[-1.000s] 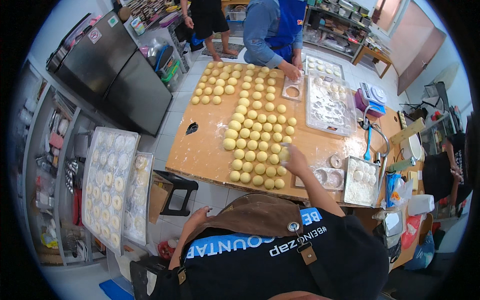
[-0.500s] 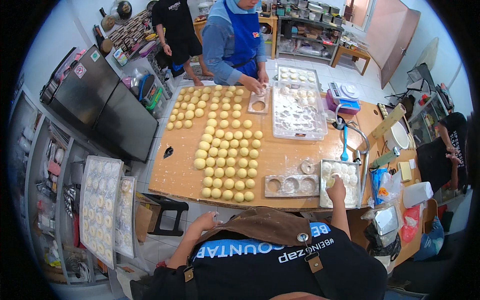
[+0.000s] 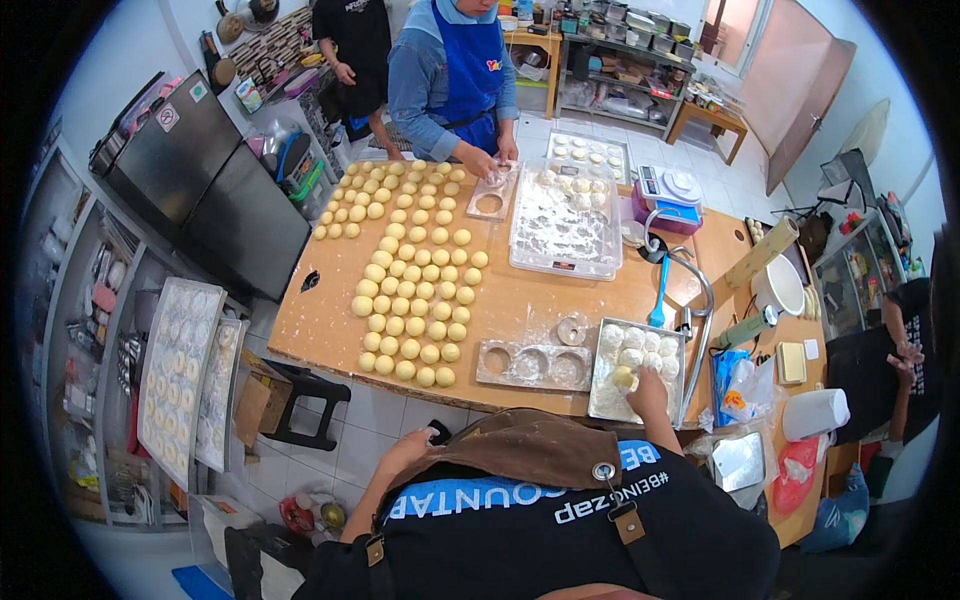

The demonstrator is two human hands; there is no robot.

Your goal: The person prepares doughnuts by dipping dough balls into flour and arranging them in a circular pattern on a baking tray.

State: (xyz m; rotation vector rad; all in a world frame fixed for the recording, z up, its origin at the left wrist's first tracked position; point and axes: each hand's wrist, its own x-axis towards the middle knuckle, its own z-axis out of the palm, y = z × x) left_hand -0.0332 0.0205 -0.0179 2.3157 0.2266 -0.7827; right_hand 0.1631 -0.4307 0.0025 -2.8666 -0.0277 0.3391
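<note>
My right hand [image 3: 648, 388] is shut on a yellow dough ball [image 3: 624, 378] and holds it over the near edge of a metal tray [image 3: 603, 405] of floured white balls. Just left of the tray lies a wooden mould [image 3: 535, 365] with three round hollows, and a small round press piece [image 3: 572, 330] sits behind it. Rows of yellow dough balls [image 3: 415, 300] cover the left half of the wooden table [image 3: 520, 295]. My left hand [image 3: 405, 448] hangs below the table's near edge, touching nothing I can see; its fingers are not clear.
A person in a blue apron [image 3: 455, 80] works a second mould [image 3: 490, 195] at the far side. A clear floured tray [image 3: 565, 215], a scale [image 3: 668, 190], a blue spatula [image 3: 660, 295] and a rolling pin [image 3: 762, 252] lie to the right. Tray racks [image 3: 180, 380] and a stool [image 3: 300, 400] stand to the left.
My right hand moved from the dough rows rightward to the metal tray, and now holds a dough ball there. The view has shifted left and closer.
</note>
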